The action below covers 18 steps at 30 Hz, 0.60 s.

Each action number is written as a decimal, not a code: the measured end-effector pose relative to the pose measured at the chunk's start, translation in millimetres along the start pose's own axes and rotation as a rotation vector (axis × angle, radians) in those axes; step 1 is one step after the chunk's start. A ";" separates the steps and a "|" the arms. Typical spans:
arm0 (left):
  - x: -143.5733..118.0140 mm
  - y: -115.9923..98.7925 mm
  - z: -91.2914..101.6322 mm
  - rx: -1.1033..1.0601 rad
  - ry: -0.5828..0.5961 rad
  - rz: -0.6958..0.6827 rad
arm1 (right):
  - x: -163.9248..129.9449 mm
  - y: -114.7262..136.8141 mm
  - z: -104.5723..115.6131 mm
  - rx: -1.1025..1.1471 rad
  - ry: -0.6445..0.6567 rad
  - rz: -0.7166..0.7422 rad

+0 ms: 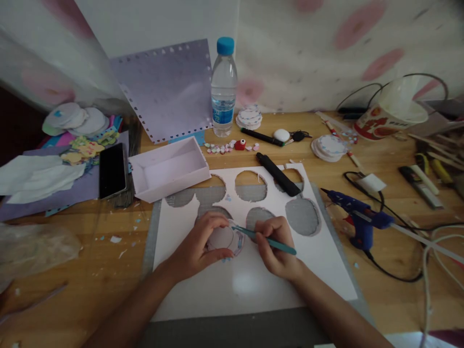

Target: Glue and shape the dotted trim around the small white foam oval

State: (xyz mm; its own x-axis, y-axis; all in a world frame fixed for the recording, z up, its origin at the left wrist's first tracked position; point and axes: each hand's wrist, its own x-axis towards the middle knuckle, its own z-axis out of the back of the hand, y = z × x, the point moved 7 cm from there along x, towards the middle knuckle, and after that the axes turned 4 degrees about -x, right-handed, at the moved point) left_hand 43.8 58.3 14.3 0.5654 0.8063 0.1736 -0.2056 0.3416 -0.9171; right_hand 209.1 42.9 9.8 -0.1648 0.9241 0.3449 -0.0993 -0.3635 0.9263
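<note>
My left hand (205, 244) curls round the left side of a round white paper disc (220, 238), thumb below and fingers above. Small bluish and purplish bits line the disc's right rim. My right hand (277, 246) grips a slim teal tool (270, 239) like a pen; whether it is tweezers or a hook I cannot tell. Its tip meets the disc's upper right edge. Both hands are over a white sheet (268, 285) with several round holes cut out, lying on a grey cutting mat (195, 333).
A black marker (277, 174) lies across the sheet. Behind are a white open box (170, 169), a water bottle (223, 89) and a purple card (166, 92). A blue glue gun (362, 215) with cords lies right; a phone (113, 170) and paper pieces lie left.
</note>
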 end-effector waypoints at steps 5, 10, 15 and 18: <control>-0.6 3.4 -1.0 -0.002 0.005 0.014 | 1.0 -0.2 4.9 0.012 -0.063 0.005; -0.8 3.2 -0.2 -0.014 0.000 -0.001 | 1.3 0.7 4.9 -0.003 -0.057 0.006; -0.7 1.7 0.8 -0.026 -0.008 -0.003 | 2.6 3.1 4.1 -0.029 -0.056 0.009; -1.0 0.4 0.5 -0.031 -0.008 -0.006 | 2.6 2.9 0.9 -0.001 -0.026 0.008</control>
State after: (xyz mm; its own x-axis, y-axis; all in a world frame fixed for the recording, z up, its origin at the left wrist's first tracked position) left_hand 42.7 57.8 13.9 0.5602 0.8081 0.1820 -0.1771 0.3315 -0.9267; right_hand 209.3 44.4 13.6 -0.1396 0.9240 0.3561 -0.0996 -0.3709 0.9233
